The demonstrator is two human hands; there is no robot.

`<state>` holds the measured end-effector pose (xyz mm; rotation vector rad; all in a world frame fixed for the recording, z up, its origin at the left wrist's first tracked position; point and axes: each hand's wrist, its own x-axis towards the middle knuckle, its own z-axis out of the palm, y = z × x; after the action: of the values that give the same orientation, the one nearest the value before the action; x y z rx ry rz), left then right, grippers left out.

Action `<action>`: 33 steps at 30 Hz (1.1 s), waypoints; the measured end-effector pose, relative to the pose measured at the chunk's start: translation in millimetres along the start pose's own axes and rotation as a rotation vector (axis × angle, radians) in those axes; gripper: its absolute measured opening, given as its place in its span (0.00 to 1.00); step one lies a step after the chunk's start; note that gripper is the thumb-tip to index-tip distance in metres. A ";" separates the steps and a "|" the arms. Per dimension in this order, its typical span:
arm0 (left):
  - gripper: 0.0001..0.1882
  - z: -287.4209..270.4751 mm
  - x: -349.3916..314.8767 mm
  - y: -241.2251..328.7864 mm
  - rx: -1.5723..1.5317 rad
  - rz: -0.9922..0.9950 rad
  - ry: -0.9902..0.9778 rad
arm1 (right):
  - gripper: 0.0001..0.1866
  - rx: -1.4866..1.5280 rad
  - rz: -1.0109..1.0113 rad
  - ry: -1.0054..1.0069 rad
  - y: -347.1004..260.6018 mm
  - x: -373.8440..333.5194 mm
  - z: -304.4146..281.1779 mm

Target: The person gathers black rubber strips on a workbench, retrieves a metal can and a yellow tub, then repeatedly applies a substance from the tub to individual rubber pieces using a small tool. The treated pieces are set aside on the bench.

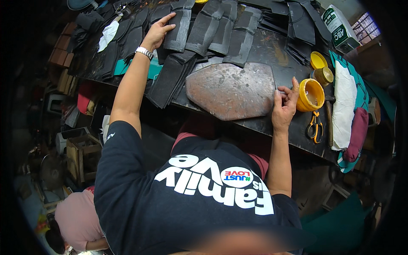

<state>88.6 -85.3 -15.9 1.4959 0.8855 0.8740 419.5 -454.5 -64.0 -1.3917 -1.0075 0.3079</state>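
Observation:
My left hand [158, 32] reaches to the far side of the table, fingers stretched out over a black flat piece with a greyish band [178, 30]. More such pieces [205, 29] lie overlapping in a row to its right. My right hand [284, 106] is beside the yellow jar [310, 95], thumb and fingers drawn together; what they hold, if anything, is too small to make out. Between my hands lies a worn, brownish board with angled corners [231, 91], at the table's near edge. A stack of black strips [168, 83] is left of the board.
Orange-and-black pliers [315, 127] and a hammer [330, 121] lie right of the board. A small jar [324, 76], yellow lid [318, 60] and white cloth [344, 104] are nearby. At the back right stands a green-and-white box [340, 29]. Someone in pink [78, 219] is behind, lower left.

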 end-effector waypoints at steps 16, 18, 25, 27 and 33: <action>0.22 20.8 -71.8 35.5 0.979 0.298 0.307 | 0.37 0.002 -0.018 -0.006 1.8 0.0 0.1; 0.28 29.9 -108.5 39.0 1.027 0.090 0.222 | 0.37 -0.015 -0.022 -0.002 1.0 0.0 0.1; 0.36 50.7 -169.0 21.6 1.131 -0.081 0.223 | 0.36 -0.177 -0.014 -0.062 -20.7 -6.2 1.2; 0.33 50.1 -173.6 17.9 1.110 -0.016 0.275 | 0.27 -0.353 -0.197 -0.089 -38.4 -1.5 -8.4; 0.23 40.3 -179.5 27.2 0.829 0.078 0.184 | 0.24 -1.251 -0.239 -0.326 -89.0 69.6 -76.6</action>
<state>47.1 -265.9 -1.2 2.1860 1.4406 0.7358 482.9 -475.1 55.1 -2.3257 -1.7538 -0.3803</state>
